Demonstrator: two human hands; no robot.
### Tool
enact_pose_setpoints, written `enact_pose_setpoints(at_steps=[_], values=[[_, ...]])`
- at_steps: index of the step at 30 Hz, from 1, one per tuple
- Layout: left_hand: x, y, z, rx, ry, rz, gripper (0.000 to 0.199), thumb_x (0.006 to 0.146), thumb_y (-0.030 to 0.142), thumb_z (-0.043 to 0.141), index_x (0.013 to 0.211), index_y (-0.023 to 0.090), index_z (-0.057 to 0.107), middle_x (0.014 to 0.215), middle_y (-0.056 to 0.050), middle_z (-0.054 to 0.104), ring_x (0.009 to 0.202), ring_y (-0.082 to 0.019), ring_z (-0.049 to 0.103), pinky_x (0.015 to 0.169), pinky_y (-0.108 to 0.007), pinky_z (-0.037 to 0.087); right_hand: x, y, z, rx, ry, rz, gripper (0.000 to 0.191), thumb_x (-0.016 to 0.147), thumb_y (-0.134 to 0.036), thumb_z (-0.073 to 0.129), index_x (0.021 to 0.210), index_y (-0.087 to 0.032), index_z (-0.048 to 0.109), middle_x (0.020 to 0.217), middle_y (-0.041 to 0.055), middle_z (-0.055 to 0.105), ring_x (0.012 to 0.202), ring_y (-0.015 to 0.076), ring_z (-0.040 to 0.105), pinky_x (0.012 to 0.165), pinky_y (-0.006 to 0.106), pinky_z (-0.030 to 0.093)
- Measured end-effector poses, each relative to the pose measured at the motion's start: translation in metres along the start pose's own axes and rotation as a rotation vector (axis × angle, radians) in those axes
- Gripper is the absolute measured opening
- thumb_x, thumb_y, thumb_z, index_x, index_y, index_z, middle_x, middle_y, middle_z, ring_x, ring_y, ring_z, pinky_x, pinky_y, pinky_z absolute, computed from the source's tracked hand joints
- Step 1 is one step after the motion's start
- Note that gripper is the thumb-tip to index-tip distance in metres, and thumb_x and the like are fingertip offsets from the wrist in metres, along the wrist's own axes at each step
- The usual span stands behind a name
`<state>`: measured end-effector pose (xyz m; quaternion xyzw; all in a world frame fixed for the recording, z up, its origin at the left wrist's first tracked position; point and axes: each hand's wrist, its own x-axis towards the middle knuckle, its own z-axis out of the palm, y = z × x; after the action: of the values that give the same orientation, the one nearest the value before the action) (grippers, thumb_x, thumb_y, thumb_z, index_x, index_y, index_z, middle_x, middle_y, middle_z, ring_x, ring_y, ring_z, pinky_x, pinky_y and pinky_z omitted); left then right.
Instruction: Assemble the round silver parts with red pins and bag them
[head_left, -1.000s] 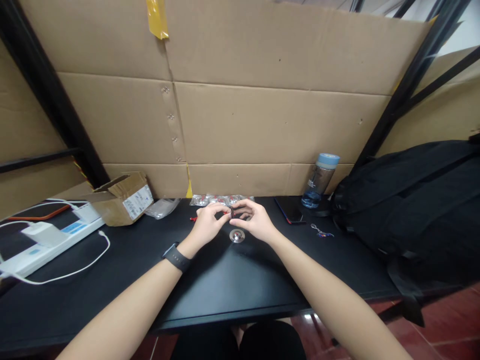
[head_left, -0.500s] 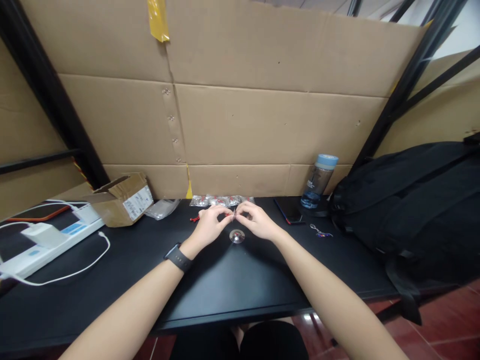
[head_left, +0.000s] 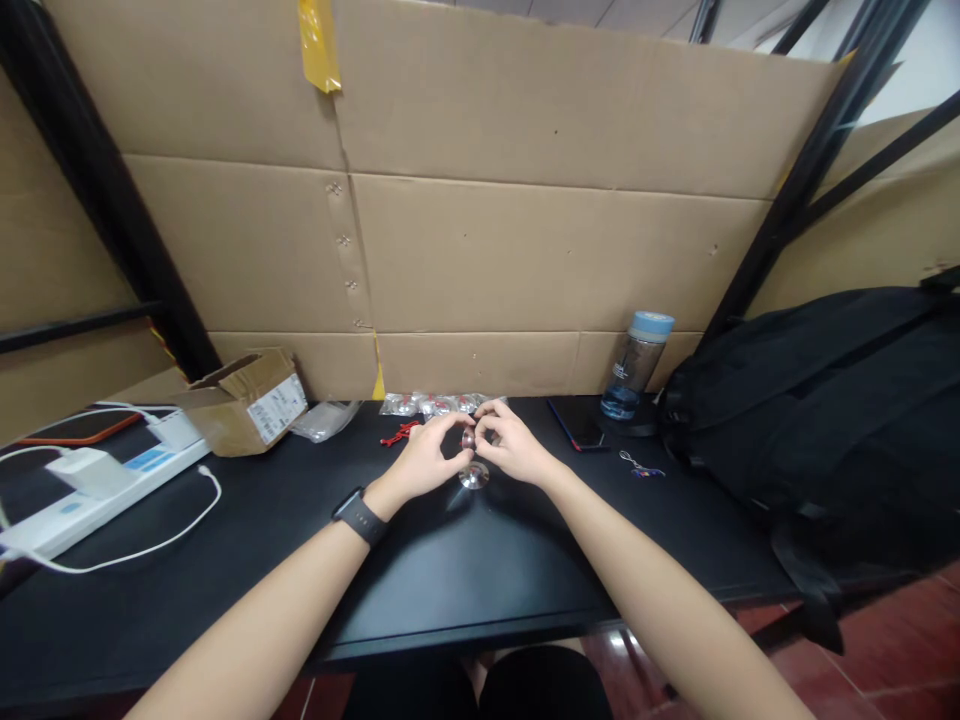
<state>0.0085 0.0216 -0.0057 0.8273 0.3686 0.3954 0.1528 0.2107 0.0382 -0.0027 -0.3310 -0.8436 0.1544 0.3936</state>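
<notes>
While a small disc (head_left: 469, 440) is held above the counter (head_left: 450, 580) between the left hand (head_left: 424, 457) and the right hand (head_left: 519, 447), the fingers of each are curved and partly spread, closed on its edges from either side. Ample room is left between the hands and the counter's front edge; to the right, movement is bounded by a phone (head_left: 576, 424) and a backpack (head_left: 832, 430). Most of the held disc is covered by fingers, and its markings cannot be made out. A shiny metal disc (head_left: 474, 477) just below is partly overlapped, and plastic packets (head_left: 435, 404) behind are partly hidden.
</notes>
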Motion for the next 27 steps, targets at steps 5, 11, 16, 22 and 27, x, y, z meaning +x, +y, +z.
enact_pose_setpoints(at_steps=[5, 11, 16, 22, 27], values=[[-0.001, 0.002, 0.001, 0.236, -0.016, -0.057, 0.029, 0.081, 0.032, 0.068, 0.109, 0.028, 0.065, 0.117, -0.004, 0.069, 0.112, -0.029, 0.060, 0.097, -0.043, 0.041, -0.001, 0.004, 0.005, -0.027, -0.001, -0.057, 0.010, 0.080, -0.013, 0.066, 0.075, -0.019, 0.061, 0.119, 0.0086, 0.055, 0.117, 0.0250, 0.055, 0.105, 0.042, 0.043], [-0.002, 0.007, -0.005, 0.450, -0.020, 0.055, 0.031, 0.083, 0.037, 0.067, 0.113, 0.029, 0.067, 0.135, -0.008, 0.061, 0.124, -0.034, 0.049, 0.101, -0.049, 0.033, 0.000, 0.002, 0.005, -0.082, 0.030, -0.108, 0.010, 0.079, -0.012, 0.065, 0.076, -0.020, 0.060, 0.122, 0.0096, 0.056, 0.116, 0.0255, 0.054, 0.104, 0.043, 0.044], [-0.001, 0.009, -0.009, 0.504, -0.026, 0.097, 0.030, 0.082, 0.040, 0.070, 0.110, 0.031, 0.069, 0.135, -0.007, 0.062, 0.127, -0.036, 0.045, 0.102, -0.054, 0.030, 0.000, 0.000, 0.006, -0.086, 0.004, -0.132, 0.012, 0.076, -0.011, 0.066, 0.073, -0.020, 0.058, 0.124, 0.0097, 0.056, 0.112, 0.0251, 0.055, 0.102, 0.042, 0.046], [-0.003, 0.009, -0.010, 0.489, -0.027, 0.117, 0.026, 0.082, 0.035, 0.071, 0.107, 0.030, 0.071, 0.128, -0.008, 0.066, 0.127, -0.036, 0.044, 0.104, -0.054, 0.029, 0.002, -0.003, -0.001, -0.083, 0.049, -0.131, 0.011, 0.077, -0.012, 0.065, 0.073, -0.020, 0.060, 0.127, 0.0109, 0.057, 0.119, 0.0273, 0.055, 0.105, 0.045, 0.044], [-0.001, 0.003, -0.003, 0.418, 0.032, 0.086, 0.017, 0.090, 0.034, 0.065, 0.104, 0.030, 0.074, 0.128, -0.006, 0.066, 0.125, -0.033, 0.046, 0.100, -0.050, 0.031, 0.002, -0.004, -0.006, -0.023, 0.030, -0.080, 0.008, 0.082, -0.015, 0.063, 0.076, -0.020, 0.061, 0.123, 0.0105, 0.058, 0.119, 0.0255, 0.057, 0.103, 0.042, 0.045]])
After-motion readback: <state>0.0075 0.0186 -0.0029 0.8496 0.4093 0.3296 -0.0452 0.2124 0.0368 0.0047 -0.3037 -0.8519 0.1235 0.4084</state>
